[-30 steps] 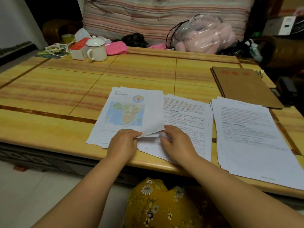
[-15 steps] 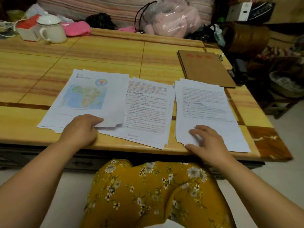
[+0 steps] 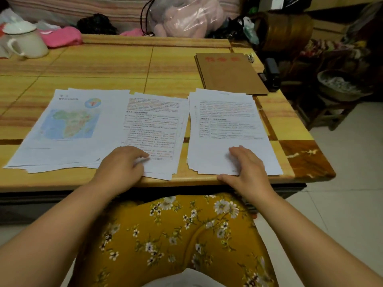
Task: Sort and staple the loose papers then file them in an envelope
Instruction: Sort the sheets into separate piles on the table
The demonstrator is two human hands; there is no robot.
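Three piles of loose papers lie along the table's near edge. The left pile (image 3: 68, 129) has a map sheet on top, while the middle pile (image 3: 157, 125) and the right pile (image 3: 226, 125) show printed text. My left hand (image 3: 122, 164) rests on the middle pile's lower left corner, fingers loosely curled and index tip on the sheet. My right hand (image 3: 246, 166) lies on the right pile's bottom edge, thumb at the table's rim. A brown envelope (image 3: 230, 73) lies flat behind the right pile. Beside it, at the table's right edge, sits a black stapler (image 3: 270, 74).
A white lidded mug (image 3: 24, 42) and a pink cloth (image 3: 62, 39) sit at the far left of the wooden table (image 3: 124, 63). A plastic bag of pink stuff (image 3: 186, 15) is behind the table. A basket (image 3: 339, 85) stands on the floor to the right.
My left hand has moved right, from the map pile onto the middle pile. My right hand went from the middle pile to the right pile and stays there.
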